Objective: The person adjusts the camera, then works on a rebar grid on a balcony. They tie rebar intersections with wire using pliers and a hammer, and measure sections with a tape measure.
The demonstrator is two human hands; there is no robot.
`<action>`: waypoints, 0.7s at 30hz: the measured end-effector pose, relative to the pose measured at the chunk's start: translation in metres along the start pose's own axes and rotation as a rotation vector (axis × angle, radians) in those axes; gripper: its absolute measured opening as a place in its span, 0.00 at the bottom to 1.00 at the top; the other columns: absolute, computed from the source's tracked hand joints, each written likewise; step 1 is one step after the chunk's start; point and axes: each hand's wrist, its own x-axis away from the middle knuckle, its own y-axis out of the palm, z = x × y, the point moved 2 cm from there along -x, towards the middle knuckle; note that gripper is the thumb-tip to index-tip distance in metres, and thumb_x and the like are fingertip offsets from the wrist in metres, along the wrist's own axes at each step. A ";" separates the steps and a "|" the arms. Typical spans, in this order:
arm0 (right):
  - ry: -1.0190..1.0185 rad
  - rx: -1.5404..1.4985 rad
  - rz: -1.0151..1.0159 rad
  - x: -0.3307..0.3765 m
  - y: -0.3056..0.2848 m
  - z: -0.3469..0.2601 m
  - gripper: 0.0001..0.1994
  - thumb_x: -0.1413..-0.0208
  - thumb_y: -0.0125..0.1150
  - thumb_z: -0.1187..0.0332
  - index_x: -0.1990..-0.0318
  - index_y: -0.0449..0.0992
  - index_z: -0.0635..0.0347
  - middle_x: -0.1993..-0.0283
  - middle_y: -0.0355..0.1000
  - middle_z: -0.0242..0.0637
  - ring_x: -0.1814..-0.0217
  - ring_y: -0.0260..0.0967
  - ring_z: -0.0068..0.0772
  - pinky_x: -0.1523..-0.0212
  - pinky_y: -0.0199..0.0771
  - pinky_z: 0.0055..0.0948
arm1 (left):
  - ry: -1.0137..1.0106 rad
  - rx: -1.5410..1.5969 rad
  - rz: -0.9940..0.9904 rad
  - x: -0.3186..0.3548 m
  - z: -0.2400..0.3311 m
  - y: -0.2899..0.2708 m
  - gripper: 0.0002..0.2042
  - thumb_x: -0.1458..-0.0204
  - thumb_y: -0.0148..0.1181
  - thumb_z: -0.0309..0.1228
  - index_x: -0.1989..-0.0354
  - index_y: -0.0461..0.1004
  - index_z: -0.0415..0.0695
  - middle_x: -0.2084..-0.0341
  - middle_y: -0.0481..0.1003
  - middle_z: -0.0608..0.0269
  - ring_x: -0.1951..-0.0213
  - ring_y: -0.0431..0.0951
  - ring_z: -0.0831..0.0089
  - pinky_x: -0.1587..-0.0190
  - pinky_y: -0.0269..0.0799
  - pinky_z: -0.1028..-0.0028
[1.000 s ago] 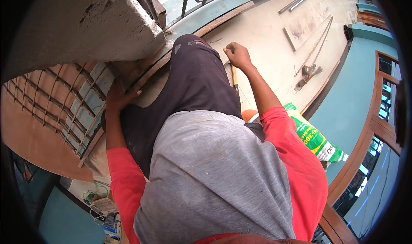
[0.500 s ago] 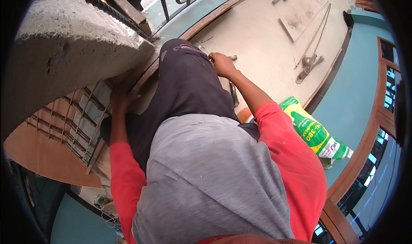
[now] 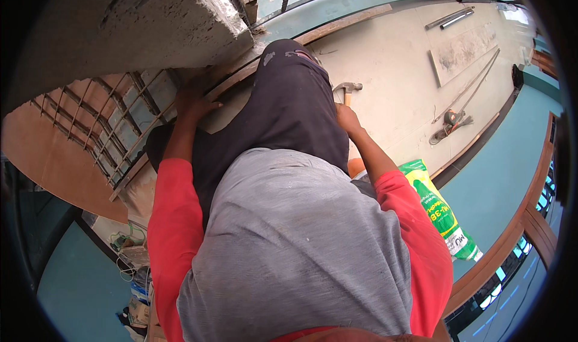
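Note:
My right hand (image 3: 347,119) is closed around the wooden handle of a claw hammer (image 3: 348,88), beside my right knee. The hammer's metal head shows beyond my fingers, just above the pale floor. To the left, my left hand (image 3: 195,101) is in shade below the rough concrete edge (image 3: 205,38), near a wooden strip (image 3: 232,80) and the tied rebar grid (image 3: 120,110). Its thumb stretches out to the right and it appears open, while its other fingers are dim against the shadow. Nothing shows in that hand.
Across the floor lie a stained board (image 3: 463,53), metal tubes (image 3: 451,17), thin rods and a tool with an orange part (image 3: 450,118). By my right arm sits a green and yellow bag (image 3: 439,206), with an orange object (image 3: 356,166) near my hip. Low blue-green walls (image 3: 503,143) border the floor.
The view has shifted and turned slightly. My right hand has drawn back from the knee, and the hammer's head now shows plainly beyond it. My left hand stays by the concrete and rebar.

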 end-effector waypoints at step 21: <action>-0.070 0.019 0.071 -0.021 -0.007 -0.009 0.14 0.43 0.58 0.63 0.54 0.77 0.62 0.56 0.78 0.50 0.50 0.75 0.52 0.50 0.75 0.46 | 0.046 -0.080 -0.148 -0.011 -0.017 0.021 0.43 0.65 0.77 0.52 0.37 0.72 0.46 0.41 0.75 0.53 0.43 0.77 0.55 0.43 0.74 0.60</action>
